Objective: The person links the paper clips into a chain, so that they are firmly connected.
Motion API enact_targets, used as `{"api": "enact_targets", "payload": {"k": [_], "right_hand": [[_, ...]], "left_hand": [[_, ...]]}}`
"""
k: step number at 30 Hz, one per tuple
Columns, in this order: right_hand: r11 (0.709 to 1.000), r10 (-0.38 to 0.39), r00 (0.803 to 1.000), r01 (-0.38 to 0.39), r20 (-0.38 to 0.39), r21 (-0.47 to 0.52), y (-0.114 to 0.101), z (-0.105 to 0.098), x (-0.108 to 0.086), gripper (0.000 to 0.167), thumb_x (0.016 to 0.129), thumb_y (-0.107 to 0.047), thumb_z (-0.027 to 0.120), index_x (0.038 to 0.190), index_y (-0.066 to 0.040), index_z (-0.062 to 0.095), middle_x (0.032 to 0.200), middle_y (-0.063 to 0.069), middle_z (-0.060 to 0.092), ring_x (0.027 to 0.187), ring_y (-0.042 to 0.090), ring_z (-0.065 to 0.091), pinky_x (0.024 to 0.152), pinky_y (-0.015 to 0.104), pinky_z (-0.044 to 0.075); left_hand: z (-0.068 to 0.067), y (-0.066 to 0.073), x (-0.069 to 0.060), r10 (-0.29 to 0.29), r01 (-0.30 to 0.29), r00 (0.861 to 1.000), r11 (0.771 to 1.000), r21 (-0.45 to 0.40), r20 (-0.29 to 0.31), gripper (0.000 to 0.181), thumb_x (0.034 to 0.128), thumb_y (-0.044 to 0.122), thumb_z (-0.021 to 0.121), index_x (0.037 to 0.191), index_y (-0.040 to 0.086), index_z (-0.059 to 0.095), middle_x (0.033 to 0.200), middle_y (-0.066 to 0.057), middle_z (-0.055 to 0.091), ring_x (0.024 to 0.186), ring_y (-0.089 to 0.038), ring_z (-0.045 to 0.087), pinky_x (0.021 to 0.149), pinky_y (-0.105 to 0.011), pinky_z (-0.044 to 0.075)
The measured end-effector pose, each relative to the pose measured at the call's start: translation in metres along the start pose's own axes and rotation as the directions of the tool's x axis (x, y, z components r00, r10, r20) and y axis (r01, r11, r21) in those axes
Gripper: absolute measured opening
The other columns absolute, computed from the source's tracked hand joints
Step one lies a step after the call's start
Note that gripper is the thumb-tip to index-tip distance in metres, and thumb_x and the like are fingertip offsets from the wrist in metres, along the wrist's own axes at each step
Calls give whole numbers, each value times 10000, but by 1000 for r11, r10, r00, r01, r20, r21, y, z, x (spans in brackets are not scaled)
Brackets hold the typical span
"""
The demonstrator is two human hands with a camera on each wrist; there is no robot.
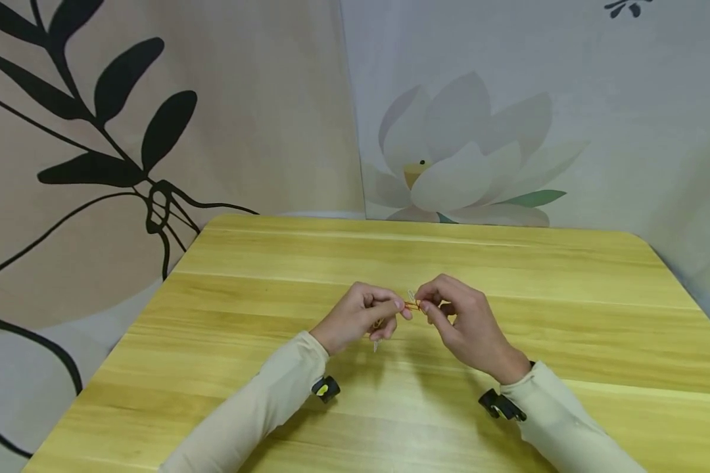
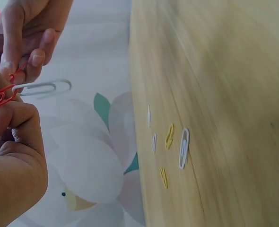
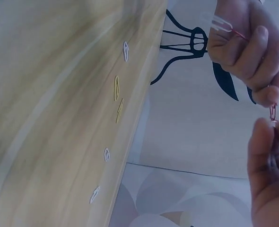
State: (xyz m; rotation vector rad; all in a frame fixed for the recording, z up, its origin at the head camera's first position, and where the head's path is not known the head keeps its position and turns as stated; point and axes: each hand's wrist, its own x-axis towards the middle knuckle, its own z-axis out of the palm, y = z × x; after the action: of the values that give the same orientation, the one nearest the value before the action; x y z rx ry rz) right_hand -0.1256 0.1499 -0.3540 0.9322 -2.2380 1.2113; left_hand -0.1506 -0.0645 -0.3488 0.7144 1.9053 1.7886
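Between my two hands is a red paper clip (image 3: 272, 112), with its ends at the fingertips of both. My left hand (image 1: 363, 316) pinches it from the left with thumb and fingers. From the other side my right hand (image 1: 464, 322) holds the chain near its joint, thumb against forefinger. In the left wrist view a white paper clip (image 2: 47, 87) sticks out beside the red one (image 2: 2, 98) and looks linked to it. Another white clip (image 3: 220, 21) hangs from a bit of red below my left hand. The fingers hide much of the joints.
Loose paper clips lie on the wooden table (image 1: 307, 256): a large white one (image 2: 184, 148), yellow ones (image 2: 170, 136) (image 3: 116, 88) and small white ones (image 3: 107, 154). Behind the table hangs a printed cloth (image 1: 272, 118). A black wrist camera (image 1: 501, 404) sits at the right sleeve.
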Motion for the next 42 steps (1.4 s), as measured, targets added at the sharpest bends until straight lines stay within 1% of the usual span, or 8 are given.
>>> {"api": "enact_targets", "payload": {"k": [7,11,15,23,28,32,37,42], "right_hand": [[993,35,998,-41,58,110,-2,-2,1,195,944,83,599,995,-98,648,847,2,603,635,52,559,503,195,512],[992,44,995,-54,87,117,-2,-3,1,225,936,93,604,1021,-107,659,885,16,616,654,69,559,541,203,515],[991,74,989,-88,131,100,-3,-3,-1,253,926,97,612,1036,-122,672,931,8,640,698,47,561,598,208,523],[974,153,967,-182,206,132,-5,-3,1,251,931,94,585,1049,-102,689,941,21,702,619,12,542,548,218,498],[965,175,962,-210,211,158,-7,-4,2,265,933,96,568,1062,-105,681,949,53,699,599,22,519,532,224,480],[942,208,952,-256,222,216,-9,-5,3,240,936,86,562,1098,-71,646,950,82,687,668,61,590,565,243,508],[909,230,938,-303,261,287,-11,-9,6,152,960,28,592,1070,-63,645,920,78,664,659,113,607,556,263,521],[893,224,927,-319,301,317,-12,-8,9,57,971,-34,626,1006,-68,654,755,66,645,504,86,502,437,251,447]], "left_hand": [[-3,4,-2,5,-5,1000,1000,-19,-29,304,1020,101,502,1050,-160,654,550,59,567,459,-76,409,461,-228,373],[-5,3,-3,-2,2,999,1000,-15,-36,303,1022,109,500,1041,-145,663,546,62,550,467,-75,412,474,-244,360],[-7,1,-5,0,2,999,999,33,-48,296,1020,105,494,1016,-121,685,504,83,438,472,-69,333,522,-225,343],[-7,0,-5,2,0,1000,996,85,-26,306,986,94,465,973,-126,678,456,104,351,463,-74,242,529,-208,310],[-6,1,-4,-7,10,1000,995,97,-24,314,994,101,466,1062,-91,705,478,92,301,470,-75,247,531,-211,309],[-7,2,-5,-20,20,1000,997,79,1,321,989,93,443,1083,-82,695,513,74,363,470,-75,306,503,-212,326],[-7,5,-3,-34,32,997,998,45,62,275,1020,122,458,991,-77,645,635,23,506,508,-96,426,512,-240,409],[-7,8,-1,-34,26,998,987,158,48,242,1009,209,555,966,3,675,722,40,512,615,-109,408,602,-252,378]]}}
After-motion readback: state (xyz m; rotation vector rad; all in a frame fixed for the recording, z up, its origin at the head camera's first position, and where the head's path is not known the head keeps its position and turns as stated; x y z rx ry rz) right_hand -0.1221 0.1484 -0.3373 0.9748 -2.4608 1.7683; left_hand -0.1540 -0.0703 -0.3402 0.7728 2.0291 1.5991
